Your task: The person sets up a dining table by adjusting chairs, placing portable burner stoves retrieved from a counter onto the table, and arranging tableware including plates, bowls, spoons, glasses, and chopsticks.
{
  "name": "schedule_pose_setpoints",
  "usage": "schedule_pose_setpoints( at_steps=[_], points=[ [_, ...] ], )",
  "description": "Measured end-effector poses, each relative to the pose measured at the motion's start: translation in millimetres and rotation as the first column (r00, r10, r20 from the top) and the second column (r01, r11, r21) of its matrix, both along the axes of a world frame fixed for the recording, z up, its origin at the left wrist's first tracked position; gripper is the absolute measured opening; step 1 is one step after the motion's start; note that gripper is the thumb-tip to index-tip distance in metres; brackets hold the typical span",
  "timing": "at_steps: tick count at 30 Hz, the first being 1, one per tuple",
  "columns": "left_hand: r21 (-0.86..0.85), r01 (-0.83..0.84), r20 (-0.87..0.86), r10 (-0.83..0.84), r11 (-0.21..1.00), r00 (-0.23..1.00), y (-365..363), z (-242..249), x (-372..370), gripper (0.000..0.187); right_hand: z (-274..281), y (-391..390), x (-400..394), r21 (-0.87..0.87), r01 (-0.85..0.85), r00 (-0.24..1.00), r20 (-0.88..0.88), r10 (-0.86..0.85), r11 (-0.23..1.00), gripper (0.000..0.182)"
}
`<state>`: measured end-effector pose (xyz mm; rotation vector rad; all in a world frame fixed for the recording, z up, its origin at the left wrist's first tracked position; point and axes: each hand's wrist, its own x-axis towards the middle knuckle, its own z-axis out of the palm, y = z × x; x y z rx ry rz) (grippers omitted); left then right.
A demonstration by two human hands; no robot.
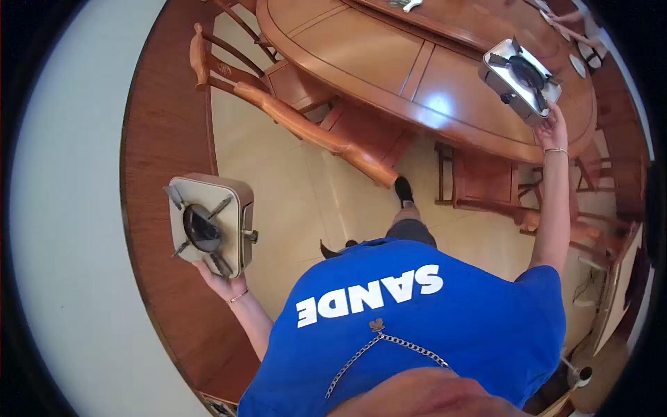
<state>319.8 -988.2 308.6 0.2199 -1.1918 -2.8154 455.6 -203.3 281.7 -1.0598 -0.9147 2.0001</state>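
Note:
Two portable gas stoves with dark burners and pan supports are in view. My left hand (221, 279) grips the lower edge of one stove (212, 226), which is tilted with its burner facing left, beside a wooden surface. On the right, my right hand (551, 131) holds the near end of the other stove (521, 78), raised at the edge of the oval wooden table (361, 52). A knob shows on the side of each stove. Some fingers of both hands are hidden behind the stoves.
Wooden chairs (299, 121) stand along the table's near side, another chair (483, 177) further right. A long wooden surface (167, 132) runs down the left. Another person's arm (570, 17) reaches in at the top right, near a white plate (577, 66).

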Motion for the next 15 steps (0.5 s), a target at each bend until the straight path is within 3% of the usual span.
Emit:
schedule_pose_setpoints(
  at_steps=[1, 3, 4, 6, 7, 8, 9, 11, 15],
  points=[
    [-0.159, -0.098, -0.029, 0.095, 0.982, 0.995, 18, 14, 3, 0.071, -20, 16, -3, 0.024, 0.008, 0.999, 0.037, -0.009, 1.0, 0.041],
    [-0.138, -0.071, -0.006, 0.071, 0.988, 0.997, 25, 18, 6, 0.071, -10, 24, -17, 0.043, 0.108, 0.992, 0.068, -0.111, 0.993, 0.038],
    [-0.118, -0.083, 0.033, 0.088, 0.99, 0.996, 27, 25, 17, 0.07, -42, 63, -18, 0.059, 0.034, 0.999, -0.016, -0.033, 0.998, 0.037],
    [-0.05, -0.084, 0.075, 0.087, 0.995, 0.993, 26, 32, 61, 0.066, -55, 90, -31, 0.044, 0.02, 1.0, -0.001, -0.02, 0.999, 0.036],
    [-0.084, -0.139, 0.085, 0.146, 0.987, 0.986, 21, 36, 86, 0.064, -56, 91, -34, 0.104, 0.093, 0.993, 0.069, -0.101, 0.99, 0.035],
    [-0.179, -0.104, 0.125, 0.127, 0.978, 0.984, 44, 58, 22, 0.063, -86, 103, -47, 0.057, 0.216, 0.964, 0.146, -0.222, 0.975, 0.035],
    [-0.188, -0.041, 0.096, 0.06, 0.981, 0.994, 60, 73, 24, 0.06, -108, 122, -50, 0.04, 0.227, 0.957, 0.175, -0.23, 0.973, 0.035],
    [-0.215, -0.052, 0.122, 0.08, 0.975, 0.989, 42, 69, 22, 0.061, -131, 142, -54, 0.025, 0.233, 0.952, 0.199, -0.233, 0.972, 0.035],
    [-0.222, -0.071, 0.12, 0.1, 0.972, 0.988, 57, 73, 27, 0.063, -176, 170, -59, -0.006, 0.181, 0.98, 0.081, -0.18, 0.984, 0.037]
  ],
)
